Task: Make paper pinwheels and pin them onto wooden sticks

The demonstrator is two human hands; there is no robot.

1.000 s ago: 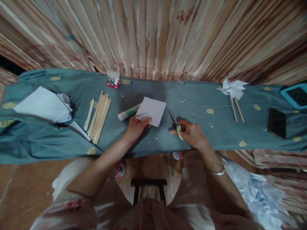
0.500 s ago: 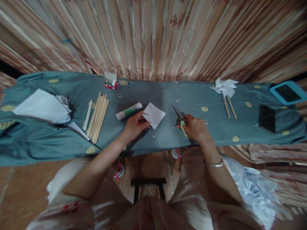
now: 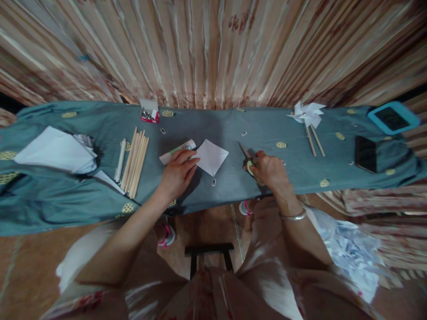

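Observation:
A white paper square (image 3: 212, 156) lies turned cornerwise in the middle of the cloth, with fine lines running in from its right and lower corners. My left hand (image 3: 178, 172) has its fingers closed at the left corner; the thumb is partly hidden. Behind those fingers lies a glue stick (image 3: 168, 157), half covered by the hand. To the right, my right hand (image 3: 271, 171) is closed around the yellow-green and black handles of a pair of scissors (image 3: 247, 156). The blades point up and left, apart from the paper.
Wooden sticks (image 3: 134, 164), a white pen-like stick (image 3: 120, 160), stacked paper (image 3: 55, 151) and a small box of metal pins (image 3: 149, 113) are on the left. A paper pinwheel (image 3: 307, 114), a black phone (image 3: 365, 154) and a blue-framed tablet (image 3: 393, 118) sit right.
The paper square has been turned, so its slits face other ways. My left hand has shifted its hold from the lower left edge to the left corner. The scissors stay in my right hand.

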